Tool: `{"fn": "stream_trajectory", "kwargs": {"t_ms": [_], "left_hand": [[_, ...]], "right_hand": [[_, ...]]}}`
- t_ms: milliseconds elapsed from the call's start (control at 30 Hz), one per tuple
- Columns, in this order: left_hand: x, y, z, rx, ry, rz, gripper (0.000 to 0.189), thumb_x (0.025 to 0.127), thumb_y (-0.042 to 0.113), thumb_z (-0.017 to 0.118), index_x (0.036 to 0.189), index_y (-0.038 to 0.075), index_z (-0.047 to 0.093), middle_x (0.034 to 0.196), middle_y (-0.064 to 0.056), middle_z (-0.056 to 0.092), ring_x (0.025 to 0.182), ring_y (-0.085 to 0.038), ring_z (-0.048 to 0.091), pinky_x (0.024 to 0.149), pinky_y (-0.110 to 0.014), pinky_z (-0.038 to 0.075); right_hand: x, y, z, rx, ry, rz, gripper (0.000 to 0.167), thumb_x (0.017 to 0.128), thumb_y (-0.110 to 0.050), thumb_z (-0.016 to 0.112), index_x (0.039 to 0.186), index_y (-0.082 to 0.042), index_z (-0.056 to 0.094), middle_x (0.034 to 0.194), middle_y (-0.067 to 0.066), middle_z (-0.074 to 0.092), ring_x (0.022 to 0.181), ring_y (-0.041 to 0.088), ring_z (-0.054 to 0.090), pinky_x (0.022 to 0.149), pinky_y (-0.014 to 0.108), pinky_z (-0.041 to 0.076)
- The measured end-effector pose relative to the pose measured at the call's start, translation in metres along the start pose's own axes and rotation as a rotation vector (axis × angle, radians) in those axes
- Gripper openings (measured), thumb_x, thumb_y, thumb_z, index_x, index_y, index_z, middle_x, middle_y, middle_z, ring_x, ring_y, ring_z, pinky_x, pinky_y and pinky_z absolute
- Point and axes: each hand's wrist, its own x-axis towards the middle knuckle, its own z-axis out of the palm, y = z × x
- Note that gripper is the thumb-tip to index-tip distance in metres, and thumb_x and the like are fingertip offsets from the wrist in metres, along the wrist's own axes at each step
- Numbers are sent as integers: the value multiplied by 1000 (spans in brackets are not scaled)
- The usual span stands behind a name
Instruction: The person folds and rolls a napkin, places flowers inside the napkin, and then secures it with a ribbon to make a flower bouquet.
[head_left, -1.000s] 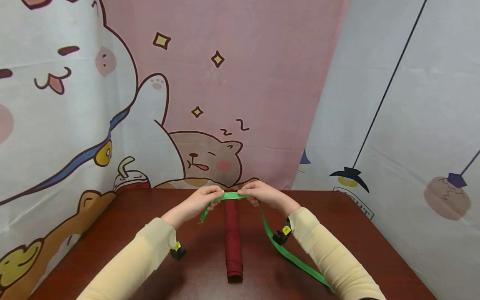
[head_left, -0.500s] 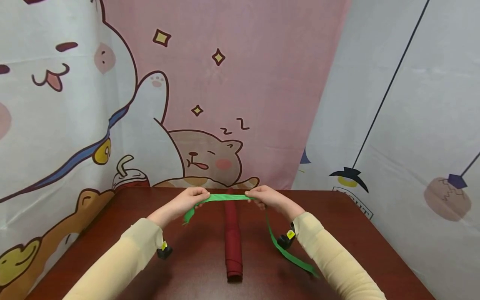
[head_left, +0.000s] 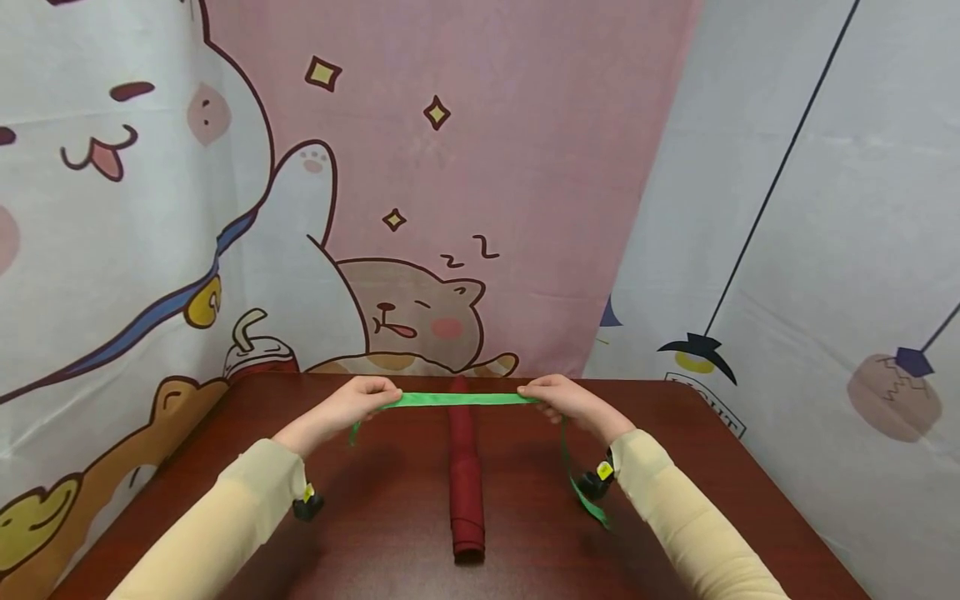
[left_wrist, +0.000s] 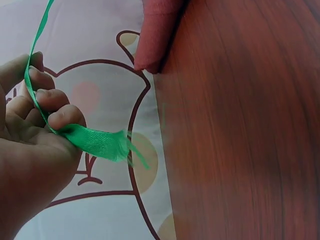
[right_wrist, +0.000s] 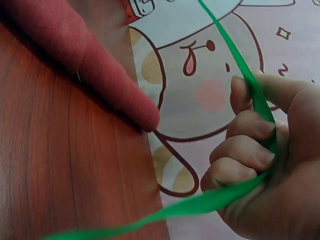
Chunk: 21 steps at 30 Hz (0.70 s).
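A green ribbon [head_left: 457,399] is stretched level between my two hands above the table. My left hand [head_left: 356,404] pinches it near one end; the short frayed tail [left_wrist: 100,142] sticks out below the curled fingers in the left wrist view. My right hand [head_left: 573,404] pinches it between thumb and forefinger, the other fingers curled beside it. From there the longer tail [right_wrist: 210,202] hangs down past the right wrist. Under the taut stretch lies a dark red rolled cloth [head_left: 467,492], lengthwise on the table and apart from both hands.
The brown wooden table [head_left: 390,533] reaches back to a cartoon-printed curtain [head_left: 525,208]. A small black wrist camera [head_left: 307,504] sits at the left cuff, another camera [head_left: 597,482] at the right one. Both sleeves are cream.
My hands have moved apart, left hand leftward and right hand rightward, so the ribbon between them is longer and straighter. The right tail has drawn up shorter. The red roll stays put.
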Motion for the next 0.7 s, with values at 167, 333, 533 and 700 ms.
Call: {"fn": "stream_trajectory", "kwargs": {"t_ms": [167,333,533,700], "left_hand": [[-5,-3,-8,32,20,-10,26,96,32,60,89,7,63,63,0,36,56,-16,31,59,-33,34],[-9,-4,-16,52,38,-18,27,97,33,60,91,7,65,61,2,35,55,-16,31,59,-33,34],[-13,-5,-24,79,44,-18,29,96,34,60,94,7,66,57,2,32,52,-15,28,59,-34,34],[-17,-5,-30,98,45,-18,30,96,35,60,90,5,64,58,1,34,53,-15,30,57,-34,34]], "right_hand": [[-7,4,-9,6,14,15,40,98,-29,58,66,-11,42,57,-2,24,50,14,19,53,33,24],[-13,11,-19,9,21,10,41,98,-29,57,65,-12,40,57,-1,24,50,15,20,52,33,24],[-17,20,-29,9,35,13,41,97,-32,59,66,-11,41,57,-1,26,50,15,21,53,32,27],[-21,26,-33,39,57,28,31,96,-32,61,76,-8,55,61,-1,32,52,15,25,55,32,30]]}}
